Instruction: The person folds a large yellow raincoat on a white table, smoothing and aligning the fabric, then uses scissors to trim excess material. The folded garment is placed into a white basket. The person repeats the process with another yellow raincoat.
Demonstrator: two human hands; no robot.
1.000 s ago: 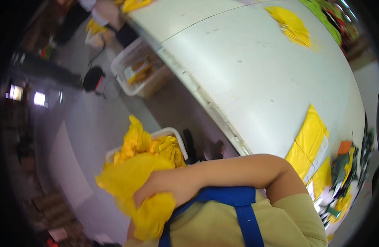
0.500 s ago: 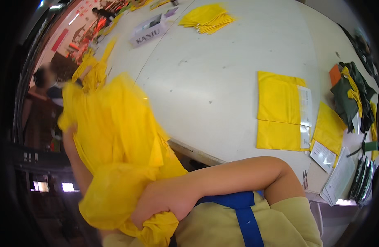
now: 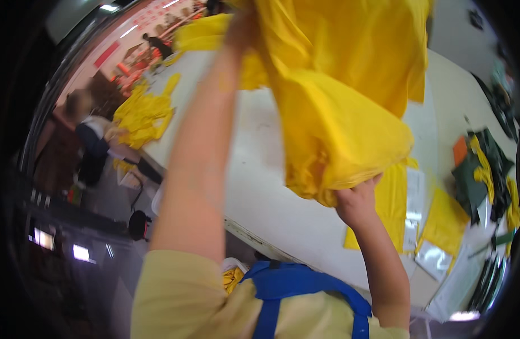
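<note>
Overhead, both arms are raised with a big yellow cloth (image 3: 350,107) bunched between them above the white worktop (image 3: 271,203). At the upper end, the left hand (image 3: 242,25) is pressed into the cloth, but it is blurred and partly lost in the folds, so I cannot tell how its fingers sit. Lower down, the right hand (image 3: 357,202) has its fingers closed on the cloth's bottom fold, which bulges out just above the knuckles and hangs clear of the worktop. Just beside and below those right fingers, flat folded yellow pieces (image 3: 392,206) lie on the worktop with clear plastic sleeves (image 3: 435,259) next to them. Farther out past the right fingers, a pile of dark green and orange items (image 3: 477,169) sits near the worktop's edge. Well away beyond the left arm, a loose heap of yellow fabric (image 3: 142,113) rests at the far end, beside another person (image 3: 90,138).
</note>
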